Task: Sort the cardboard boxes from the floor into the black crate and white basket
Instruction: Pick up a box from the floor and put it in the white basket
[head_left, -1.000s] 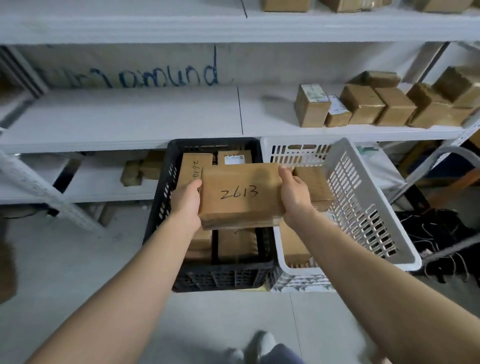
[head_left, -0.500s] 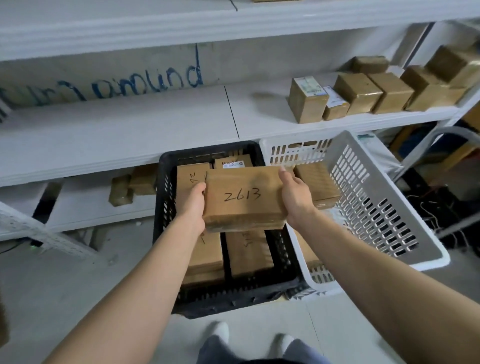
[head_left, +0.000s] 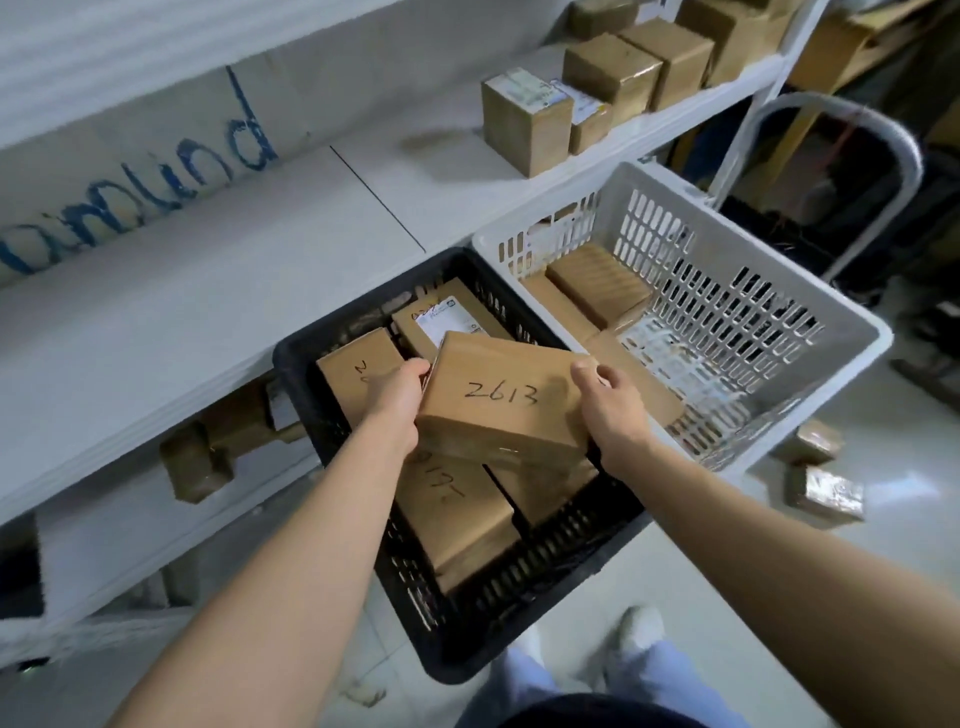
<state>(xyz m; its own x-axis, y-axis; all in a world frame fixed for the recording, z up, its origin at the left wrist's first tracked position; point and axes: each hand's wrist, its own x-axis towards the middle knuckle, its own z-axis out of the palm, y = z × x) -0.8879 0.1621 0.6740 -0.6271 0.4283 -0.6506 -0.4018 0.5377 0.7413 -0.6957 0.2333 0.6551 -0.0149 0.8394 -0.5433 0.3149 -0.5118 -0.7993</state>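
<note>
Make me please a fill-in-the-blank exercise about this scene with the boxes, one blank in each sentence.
1. The left hand and right hand hold a box marked ____.
2. The crate under that box is ____ in colour.
3. The basket right of the crate is ____ in colour.
4. A small box right of the basket lies on the ____.
Missing words: 2613; black; white; floor.

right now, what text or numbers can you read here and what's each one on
"2613": black marker, on the held box.
"omund": blue letters on the panel behind the shelf; the start is cut off at the frame edge.
Marker scrawl on the front crate box: not clear enough to read.
Printed labels on the rear crate box and the shelf box: too blurred.
</note>
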